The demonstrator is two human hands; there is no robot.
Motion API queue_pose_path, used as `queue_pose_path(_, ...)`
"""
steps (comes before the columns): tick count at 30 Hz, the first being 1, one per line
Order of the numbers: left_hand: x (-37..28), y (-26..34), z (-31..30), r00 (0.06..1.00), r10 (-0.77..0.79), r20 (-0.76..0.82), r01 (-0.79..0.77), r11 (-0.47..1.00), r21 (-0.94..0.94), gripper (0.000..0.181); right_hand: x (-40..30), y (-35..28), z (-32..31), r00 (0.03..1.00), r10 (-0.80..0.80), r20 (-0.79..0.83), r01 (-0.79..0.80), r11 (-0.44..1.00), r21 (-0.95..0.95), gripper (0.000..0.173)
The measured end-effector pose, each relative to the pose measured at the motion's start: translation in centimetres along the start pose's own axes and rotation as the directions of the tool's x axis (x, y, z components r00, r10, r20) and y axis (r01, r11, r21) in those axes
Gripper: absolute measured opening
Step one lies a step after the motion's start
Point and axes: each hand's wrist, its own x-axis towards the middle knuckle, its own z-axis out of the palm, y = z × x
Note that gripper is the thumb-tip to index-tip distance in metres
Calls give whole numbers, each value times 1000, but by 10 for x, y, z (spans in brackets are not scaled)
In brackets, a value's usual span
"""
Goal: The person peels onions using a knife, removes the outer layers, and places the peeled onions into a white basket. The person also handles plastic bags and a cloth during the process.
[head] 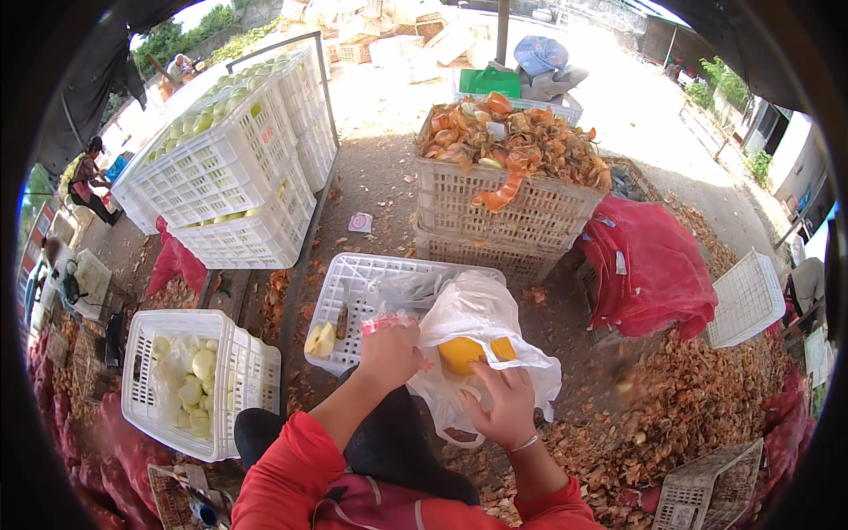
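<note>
A white plastic bag (474, 311) lies over a shallow white plastic crate (344, 271) in front of me. Through its mouth a yellow object (460, 354) shows, mostly covered by the bag. My left hand (391, 358) has its fingers curled at the bag's left edge, beside a red-and-white plastic wrapper (387, 321). My right hand (500, 404) is at the bag's right side, fingertips by the yellow object and the bag's rim, thumb apart. In the crate's left part lie a knife (342, 321) with a brown handle and a cut piece of peeled onion (321, 340).
Peeled onions (192, 391) fill part of a white crate (228, 338) at left. Behind stand stacked onion crates (225, 172). A peel-filled crate (503, 199) stands ahead, red mesh sacks (642, 265) right. Onion skins (662, 397) cover the ground. Other people (93, 179) work farther off.
</note>
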Motion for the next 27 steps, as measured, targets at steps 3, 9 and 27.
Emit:
queue_pose_path(3, -9, 19, -15, 967, 163, -198, -145, 984, 100, 45, -9, -12, -12, 983, -34, 180, 25, 998, 51, 57)
queue_pose_path(9, -5, 100, -27, 866, 451, -216, -485, 864, -137, 76, -41, -10, -3, 912, -76, 402, 115, 991, -73, 49)
queue_pose_path(27, -58, 46, -19, 870, 140, -472, -306, 905, -297, 18, -53, -40, -19, 883, -367, 292, 347, 930, 122, 17)
